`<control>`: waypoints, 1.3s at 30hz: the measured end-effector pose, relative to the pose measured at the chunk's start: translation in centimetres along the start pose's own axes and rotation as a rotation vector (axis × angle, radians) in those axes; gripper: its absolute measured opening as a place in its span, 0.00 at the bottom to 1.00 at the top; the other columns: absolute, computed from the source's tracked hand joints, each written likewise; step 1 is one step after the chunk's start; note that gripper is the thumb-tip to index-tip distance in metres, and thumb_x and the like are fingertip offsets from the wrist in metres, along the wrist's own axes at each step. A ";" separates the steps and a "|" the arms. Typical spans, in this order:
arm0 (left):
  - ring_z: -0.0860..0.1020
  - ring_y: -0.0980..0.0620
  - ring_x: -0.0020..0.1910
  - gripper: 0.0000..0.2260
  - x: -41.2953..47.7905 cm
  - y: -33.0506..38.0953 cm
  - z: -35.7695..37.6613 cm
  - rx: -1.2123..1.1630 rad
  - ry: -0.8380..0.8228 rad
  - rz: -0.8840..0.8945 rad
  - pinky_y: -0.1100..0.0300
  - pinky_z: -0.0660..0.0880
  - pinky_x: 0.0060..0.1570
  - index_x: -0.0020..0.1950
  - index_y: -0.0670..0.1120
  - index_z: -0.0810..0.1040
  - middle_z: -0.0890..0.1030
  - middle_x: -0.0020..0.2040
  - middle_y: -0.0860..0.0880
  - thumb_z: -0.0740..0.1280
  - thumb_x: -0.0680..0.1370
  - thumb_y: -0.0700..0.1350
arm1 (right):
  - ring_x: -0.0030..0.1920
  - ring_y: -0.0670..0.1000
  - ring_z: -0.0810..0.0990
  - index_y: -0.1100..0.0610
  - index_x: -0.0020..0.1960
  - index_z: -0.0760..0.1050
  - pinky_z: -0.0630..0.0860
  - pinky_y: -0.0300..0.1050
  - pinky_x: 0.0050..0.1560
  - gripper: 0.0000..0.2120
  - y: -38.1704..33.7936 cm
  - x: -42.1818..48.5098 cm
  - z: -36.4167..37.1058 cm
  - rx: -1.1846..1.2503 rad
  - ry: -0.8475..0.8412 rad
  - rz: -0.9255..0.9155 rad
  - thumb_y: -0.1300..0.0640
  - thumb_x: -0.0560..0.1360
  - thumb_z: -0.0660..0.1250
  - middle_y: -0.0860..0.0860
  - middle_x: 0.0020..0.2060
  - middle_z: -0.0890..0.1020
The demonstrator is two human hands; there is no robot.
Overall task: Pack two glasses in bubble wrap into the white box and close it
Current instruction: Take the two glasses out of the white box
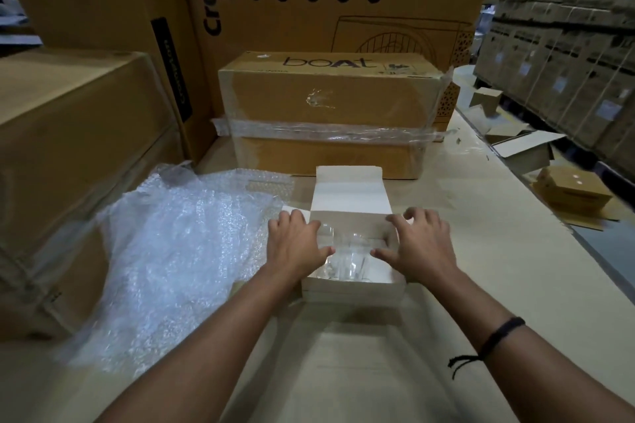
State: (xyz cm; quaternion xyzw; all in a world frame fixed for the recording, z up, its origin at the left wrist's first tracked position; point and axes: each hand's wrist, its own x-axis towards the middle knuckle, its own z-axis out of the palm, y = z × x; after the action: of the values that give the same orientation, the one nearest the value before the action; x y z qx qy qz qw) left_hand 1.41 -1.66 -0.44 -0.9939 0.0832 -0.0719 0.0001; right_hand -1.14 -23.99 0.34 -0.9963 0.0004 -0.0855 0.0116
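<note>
At white box sides: left hand, right hand.

A single camera is riding on the person's head, facing forward and tilting steeply down onto the table. It is working close in, at arm's length. Both forearms are running up from the bottom edge to the left hand and the right hand, which are sitting mid-frame either side of the white box. The wide lens is bowing the edges, pulling in the stacked cartons straight ahead and the racks of boxes far off to the right.
</note>
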 end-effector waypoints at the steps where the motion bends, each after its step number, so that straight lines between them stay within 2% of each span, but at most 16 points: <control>1: 0.67 0.44 0.62 0.29 0.6 0.2 -0.1 0.034 -0.030 0.003 0.49 0.62 0.58 0.67 0.54 0.72 0.73 0.63 0.45 0.61 0.73 0.69 | 0.65 0.56 0.67 0.46 0.72 0.66 0.66 0.51 0.62 0.38 -0.9 0.6 -0.2 -0.040 -0.019 -0.039 0.27 0.69 0.62 0.53 0.65 0.73; 4: 0.68 0.42 0.64 0.31 2.0 0.6 -0.3 0.094 -0.136 0.021 0.47 0.61 0.59 0.67 0.55 0.71 0.75 0.64 0.45 0.62 0.70 0.71 | 0.62 0.57 0.72 0.49 0.69 0.69 0.69 0.52 0.58 0.34 -2.7 2.3 -0.1 -0.039 -0.180 -0.094 0.29 0.70 0.63 0.53 0.63 0.77; 6: 0.68 0.42 0.65 0.32 2.8 0.8 -0.4 0.127 -0.184 0.034 0.47 0.61 0.60 0.67 0.55 0.72 0.75 0.64 0.45 0.63 0.69 0.72 | 0.57 0.56 0.76 0.51 0.63 0.73 0.71 0.50 0.53 0.30 -3.3 3.3 0.0 0.003 -0.294 -0.091 0.31 0.70 0.65 0.52 0.58 0.80; 9: 0.67 0.42 0.66 0.34 3.5 1.1 -0.3 0.168 -0.230 0.055 0.46 0.60 0.61 0.67 0.56 0.72 0.73 0.65 0.44 0.64 0.67 0.73 | 0.48 0.54 0.77 0.51 0.55 0.77 0.72 0.47 0.48 0.27 -3.9 4.2 0.3 -0.084 -0.382 -0.106 0.30 0.71 0.63 0.51 0.51 0.82; 11: 0.66 0.42 0.66 0.34 3.7 1.3 -0.2 0.155 -0.238 0.054 0.46 0.60 0.62 0.68 0.55 0.72 0.72 0.66 0.44 0.66 0.67 0.72 | 0.50 0.53 0.76 0.52 0.56 0.77 0.69 0.49 0.51 0.26 -4.4 4.5 0.6 -0.100 -0.432 -0.091 0.31 0.73 0.62 0.50 0.52 0.82; 14: 0.66 0.43 0.66 0.32 3.5 1.1 -0.2 0.040 -0.223 0.035 0.47 0.61 0.62 0.66 0.55 0.72 0.72 0.66 0.45 0.71 0.66 0.68 | 0.58 0.54 0.75 0.51 0.61 0.74 0.65 0.54 0.59 0.27 -4.5 4.8 0.9 0.018 -0.512 -0.010 0.33 0.73 0.64 0.49 0.56 0.80; 17: 0.68 0.45 0.63 0.27 3.1 0.8 -0.3 -0.054 -0.177 0.031 0.49 0.61 0.58 0.62 0.56 0.73 0.76 0.62 0.48 0.73 0.67 0.64 | 0.56 0.53 0.75 0.52 0.56 0.76 0.66 0.54 0.60 0.24 -4.1 4.9 0.5 0.117 -0.519 0.027 0.35 0.71 0.68 0.48 0.53 0.80; 22: 0.71 0.47 0.55 0.16 2.2 0.3 -1.3 -0.143 -0.134 0.017 0.51 0.58 0.51 0.48 0.55 0.73 0.79 0.48 0.52 0.74 0.69 0.59 | 0.47 0.54 0.80 0.52 0.41 0.75 0.76 0.53 0.54 0.15 -3.1 4.6 -0.3 0.416 -0.446 0.106 0.46 0.66 0.78 0.50 0.42 0.82; 25: 0.71 0.50 0.50 0.13 1.6 0.2 -1.7 -0.229 -0.093 0.012 0.53 0.57 0.48 0.42 0.53 0.73 0.75 0.37 0.57 0.74 0.70 0.57 | 0.39 0.51 0.79 0.56 0.40 0.75 0.75 0.44 0.38 0.14 -2.2 3.7 -1.3 0.555 -0.340 0.129 0.52 0.67 0.79 0.54 0.42 0.83; 28: 0.72 0.50 0.46 0.11 0.5 -0.2 -2.0 -0.465 -0.007 0.009 0.55 0.61 0.47 0.44 0.49 0.77 0.77 0.39 0.56 0.74 0.71 0.54 | 0.25 0.43 0.75 0.57 0.42 0.74 0.66 0.36 0.23 0.13 -0.9 2.4 -2.7 0.753 -0.213 0.150 0.53 0.69 0.77 0.54 0.39 0.84; 29: 0.73 0.50 0.46 0.11 0.1 -0.3 -2.1 -0.576 0.029 0.011 0.56 0.64 0.45 0.44 0.48 0.77 0.79 0.42 0.53 0.75 0.71 0.52 | 0.25 0.42 0.77 0.57 0.42 0.74 0.67 0.36 0.23 0.14 -0.5 1.9 -3.2 0.817 -0.165 0.159 0.52 0.69 0.77 0.52 0.39 0.84; 30: 0.74 0.50 0.45 0.11 -0.3 -0.4 -2.1 -0.689 0.068 0.021 0.58 0.67 0.43 0.43 0.47 0.76 0.80 0.44 0.51 0.76 0.70 0.49 | 0.30 0.42 0.80 0.57 0.42 0.74 0.72 0.38 0.27 0.14 0.0 1.4 -3.6 0.868 -0.118 0.160 0.52 0.69 0.78 0.50 0.40 0.84; 31: 0.75 0.50 0.46 0.11 -0.7 -0.6 -2.3 -0.785 0.110 0.039 0.59 0.70 0.42 0.41 0.47 0.76 0.80 0.46 0.51 0.77 0.69 0.47 | 0.37 0.44 0.82 0.57 0.42 0.74 0.78 0.44 0.36 0.14 0.4 1.1 -4.0 0.918 -0.076 0.156 0.52 0.68 0.78 0.47 0.41 0.83; 33: 0.77 0.49 0.46 0.12 -1.6 -0.2 -2.7 -0.900 0.184 0.093 0.56 0.76 0.43 0.41 0.48 0.76 0.80 0.46 0.51 0.78 0.67 0.44 | 0.46 0.48 0.84 0.56 0.39 0.74 0.81 0.56 0.52 0.14 1.7 0.3 -4.9 1.005 0.004 0.151 0.54 0.66 0.79 0.44 0.45 0.82; 36: 0.79 0.51 0.44 0.12 -3.9 1.4 -3.7 -1.056 0.253 0.193 0.61 0.80 0.44 0.43 0.43 0.78 0.80 0.45 0.49 0.79 0.66 0.40 | 0.52 0.51 0.83 0.54 0.36 0.73 0.79 0.58 0.56 0.14 4.6 -1.5 -6.1 1.049 0.103 0.156 0.58 0.64 0.80 0.49 0.56 0.82; 39: 0.80 0.53 0.46 0.12 -6.3 3.9 -4.4 -1.139 0.211 0.286 0.64 0.79 0.47 0.44 0.42 0.79 0.81 0.48 0.51 0.79 0.65 0.37 | 0.53 0.51 0.83 0.54 0.36 0.73 0.80 0.54 0.55 0.15 7.7 -3.8 -6.8 0.996 0.175 0.163 0.59 0.63 0.81 0.50 0.57 0.81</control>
State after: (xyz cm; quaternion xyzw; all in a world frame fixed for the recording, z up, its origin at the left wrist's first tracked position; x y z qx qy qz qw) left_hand -6.06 -4.40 2.96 -0.8039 0.2411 -0.1134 -0.5318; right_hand -6.07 -31.87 6.17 -0.8558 0.0382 -0.1570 0.4915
